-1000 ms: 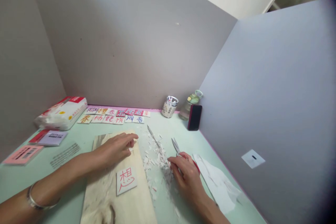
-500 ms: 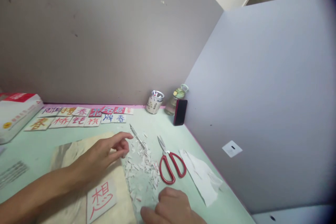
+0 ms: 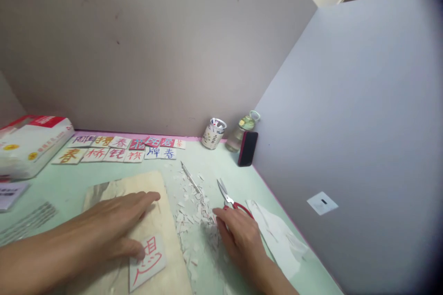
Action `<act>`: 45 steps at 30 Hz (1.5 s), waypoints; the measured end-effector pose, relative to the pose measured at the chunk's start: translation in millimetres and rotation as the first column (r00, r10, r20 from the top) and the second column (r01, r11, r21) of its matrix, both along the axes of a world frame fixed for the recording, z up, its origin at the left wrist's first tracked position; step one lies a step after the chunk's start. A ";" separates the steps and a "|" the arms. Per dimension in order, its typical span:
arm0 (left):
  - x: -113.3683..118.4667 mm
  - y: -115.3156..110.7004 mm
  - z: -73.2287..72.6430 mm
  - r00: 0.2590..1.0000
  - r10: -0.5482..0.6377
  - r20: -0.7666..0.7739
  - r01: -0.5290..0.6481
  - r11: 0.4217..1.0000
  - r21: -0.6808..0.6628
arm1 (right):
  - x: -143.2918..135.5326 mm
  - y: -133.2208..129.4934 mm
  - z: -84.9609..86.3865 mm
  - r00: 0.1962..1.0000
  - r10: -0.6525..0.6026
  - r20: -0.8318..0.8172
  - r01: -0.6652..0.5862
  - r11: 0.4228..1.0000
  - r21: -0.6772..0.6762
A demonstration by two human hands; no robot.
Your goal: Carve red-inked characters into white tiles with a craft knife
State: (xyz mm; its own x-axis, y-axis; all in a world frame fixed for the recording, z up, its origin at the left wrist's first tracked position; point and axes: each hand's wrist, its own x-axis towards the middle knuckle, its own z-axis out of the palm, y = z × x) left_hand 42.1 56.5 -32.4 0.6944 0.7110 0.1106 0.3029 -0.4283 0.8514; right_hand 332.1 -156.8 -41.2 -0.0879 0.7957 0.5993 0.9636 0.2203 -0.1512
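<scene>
Over the pale board (image 3: 173, 239) is my left hand (image 3: 117, 221), fingers apart, its thumb touching or just above a white card (image 3: 148, 265) with a red character. My right hand (image 3: 242, 235) is over the red-handled scissors (image 3: 226, 193), covering much of the handles; what its curled fingers hold, if anything, is hidden. White paper scraps (image 3: 188, 214) lie scattered between the board and my right hand. A slim metallic pen-like knife (image 3: 190, 177) lies at the far end of the scraps.
Two rows of character cards (image 3: 117, 154) lie along the back edge. A packaged bundle (image 3: 38, 143) is at the left. A jar (image 3: 213, 134), a bottle (image 3: 238, 133) and a phone (image 3: 248, 149) stand in the back corner. Cut paper (image 3: 277, 239) lies at the right.
My right hand has moved forward onto the scissors' handles. My left hand has lowered towards the card and its fingers have straightened. The view has shifted slightly left.
</scene>
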 end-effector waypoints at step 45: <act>1.4 7.3 10.6 0.700 -0.562 -0.441 0.581 0.807 -0.107 | -100.8 17.9 9.7 0.469 0.074 -0.880 -0.047 0.997 0.059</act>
State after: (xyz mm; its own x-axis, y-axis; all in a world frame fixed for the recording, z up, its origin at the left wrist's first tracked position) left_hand 43.5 63.8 -21.8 0.9448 0.1632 -0.2839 0.3174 -0.6702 0.6709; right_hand 231.3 -138.9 -31.5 0.4504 0.7949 0.4066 0.3081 0.2890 -0.9064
